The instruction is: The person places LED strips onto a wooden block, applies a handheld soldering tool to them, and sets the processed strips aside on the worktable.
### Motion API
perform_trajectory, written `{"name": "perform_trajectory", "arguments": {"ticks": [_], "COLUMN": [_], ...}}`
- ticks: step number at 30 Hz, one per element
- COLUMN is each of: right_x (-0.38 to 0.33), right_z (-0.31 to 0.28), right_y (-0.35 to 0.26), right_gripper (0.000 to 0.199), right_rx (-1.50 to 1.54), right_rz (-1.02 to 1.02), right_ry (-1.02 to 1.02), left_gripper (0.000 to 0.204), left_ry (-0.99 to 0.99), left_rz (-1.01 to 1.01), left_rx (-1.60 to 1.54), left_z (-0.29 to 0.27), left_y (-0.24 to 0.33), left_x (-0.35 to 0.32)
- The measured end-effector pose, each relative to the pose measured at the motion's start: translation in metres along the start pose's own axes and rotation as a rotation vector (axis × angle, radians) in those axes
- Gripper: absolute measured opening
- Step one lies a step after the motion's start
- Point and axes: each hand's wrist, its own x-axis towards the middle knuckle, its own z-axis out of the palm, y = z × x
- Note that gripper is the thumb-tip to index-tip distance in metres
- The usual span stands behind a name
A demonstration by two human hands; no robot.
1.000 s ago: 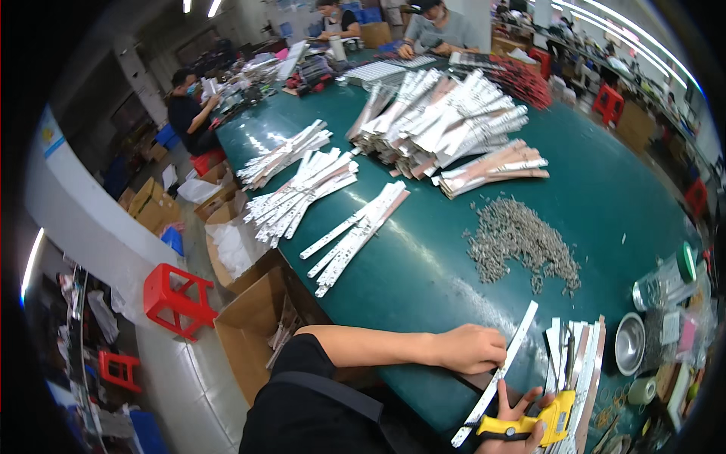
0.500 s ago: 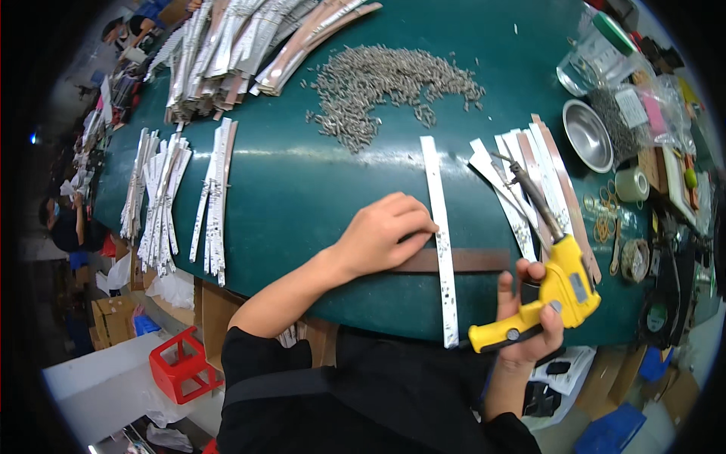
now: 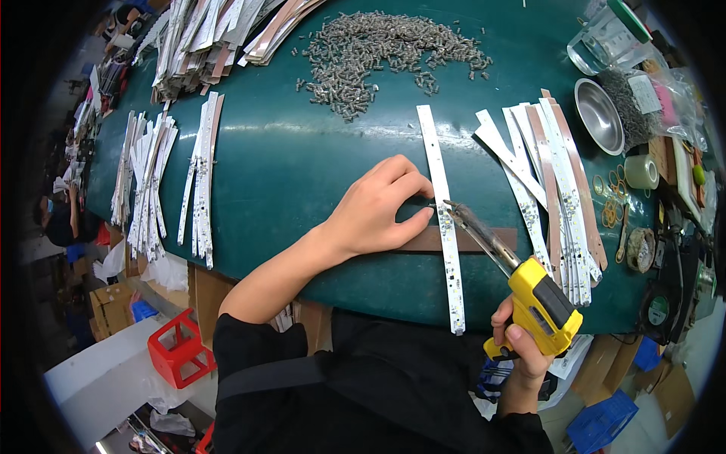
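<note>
My right hand (image 3: 522,340) is wrapped round the grip of a yellow-and-black soldering gun (image 3: 546,303). Its dark metal tip reaches the middle of a long white LED circuit strip (image 3: 451,265), close to the small parts there; contact is hard to judge. Lying across a flat brown bar (image 3: 488,240), the strip points away from me. On its left side my left hand (image 3: 382,204) is closed, thumb and forefinger drawn together at the strip's edge. Whatever they pinch is too small to name.
Loose small metal cylinders (image 3: 378,57) are heaped at the back. White strips lie in stacks at left (image 3: 203,181), far left (image 3: 204,38) and right (image 3: 563,197). A metal bowl (image 3: 600,117), a clear jar (image 3: 605,41) and a tape roll (image 3: 641,172) stand at right.
My right hand has turned the soldering gun, bringing its tip down and left from above the right-hand stack to the strip. My left hand stays beside the strip. The whole view has shifted slightly.
</note>
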Motion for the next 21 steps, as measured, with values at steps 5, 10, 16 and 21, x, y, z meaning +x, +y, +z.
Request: {"name": "perform_trajectory", "arguments": {"ticks": [5,10,16,21], "right_x": [0.003,0.006,0.011,0.015], "right_z": [0.003,0.008,0.009,0.001], "right_y": [-0.006,-0.013,-0.026,-0.030], "right_gripper": [0.079,0.071,0.073,0.078], "right_rx": [-0.010,-0.107,-0.184,-0.245], "right_rz": [0.079,0.037,0.091,0.116], "right_ry": [-0.005,0.062,0.030,-0.062], "left_gripper": [0.017,0.013,0.012,0.011], "left_ry": [0.010,0.001,0.013,0.011], "left_rz": [0.031,0.040,0.043,0.046], "left_rx": [0.032,0.043,0.051,0.052], "left_z": [0.001,0.002,0.002,0.002], "left_y": [0.000,0.000,-0.001,-0.001], "left_x": [0.001,0.003,0.002,0.003]}}
